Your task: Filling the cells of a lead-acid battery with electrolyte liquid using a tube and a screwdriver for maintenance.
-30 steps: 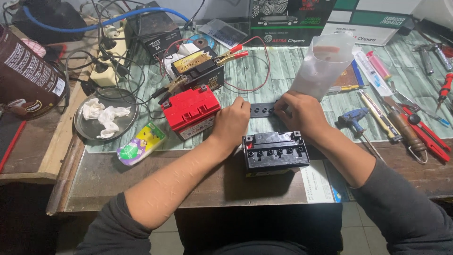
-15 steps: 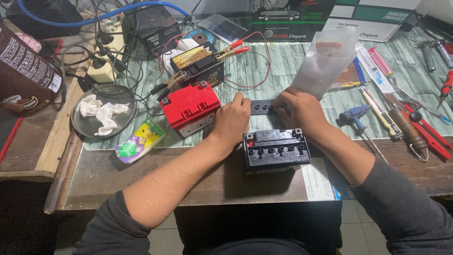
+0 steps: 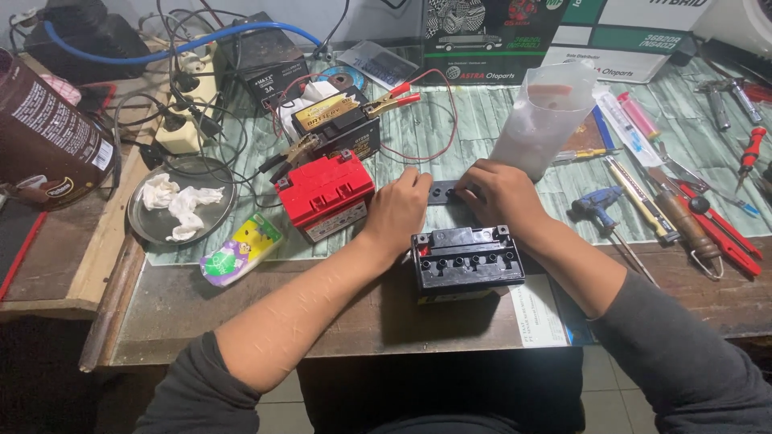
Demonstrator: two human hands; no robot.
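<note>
A worn wooden bench [image 3: 201,313] with a green wood-grain patterned mat [image 3: 450,128] stands against a pale wall [image 3: 378,20]; grey tiled floor [image 3: 599,378] lies below.

Both hands' fingers [image 3: 418,181] spread slightly wider along black strip [image 3: 445,191], otherwise unchanged

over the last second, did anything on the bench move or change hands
Hardly anything changed. Both the left hand and the right hand stay on the small black strip behind the open black battery, with only a slight shift of the fingers. Battery, red battery and plastic jug kept their places; only the view moved a little.
</note>
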